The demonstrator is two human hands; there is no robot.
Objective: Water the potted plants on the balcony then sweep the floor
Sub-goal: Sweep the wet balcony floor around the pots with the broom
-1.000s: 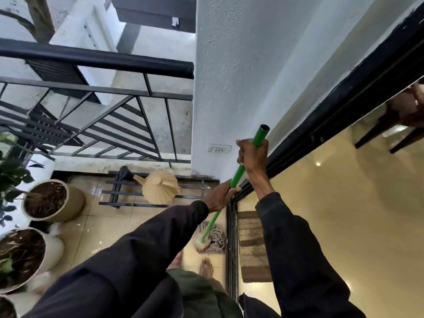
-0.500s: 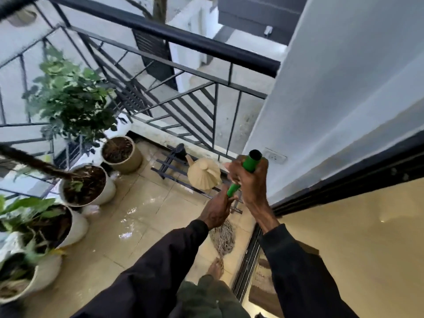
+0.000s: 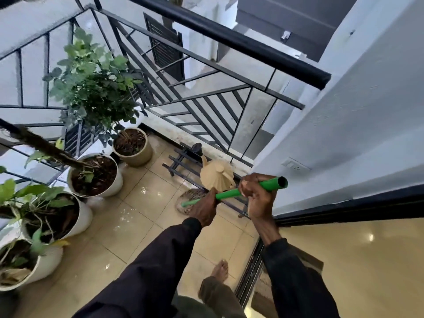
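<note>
Both my hands grip a green mop handle (image 3: 229, 193). My right hand (image 3: 257, 198) holds it near the top end; my left hand (image 3: 205, 208) holds it lower down. The stringy mop head (image 3: 188, 200) lies on the wet beige tile floor (image 3: 137, 226), partly hidden by my left hand. A beige watering can (image 3: 215, 176) stands just behind the mop head. Along the left railing stand several potted plants: a beige pot (image 3: 135, 148) with a leafy bush and white pots (image 3: 96, 175) (image 3: 68, 216) (image 3: 34, 267) nearer to me.
A black metal railing (image 3: 229, 40) bounds the balcony. A low black metal rack (image 3: 181, 164) lies on the floor under the watering can. A white wall with a socket (image 3: 296, 166) is at right, above a black sliding-door track (image 3: 247, 278). My bare foot (image 3: 221, 270) is on the tiles.
The view has swung left, bringing more pots in. The mop head has moved away from my feet toward the watering can, and the handle now lies flatter, its top pointing right.
</note>
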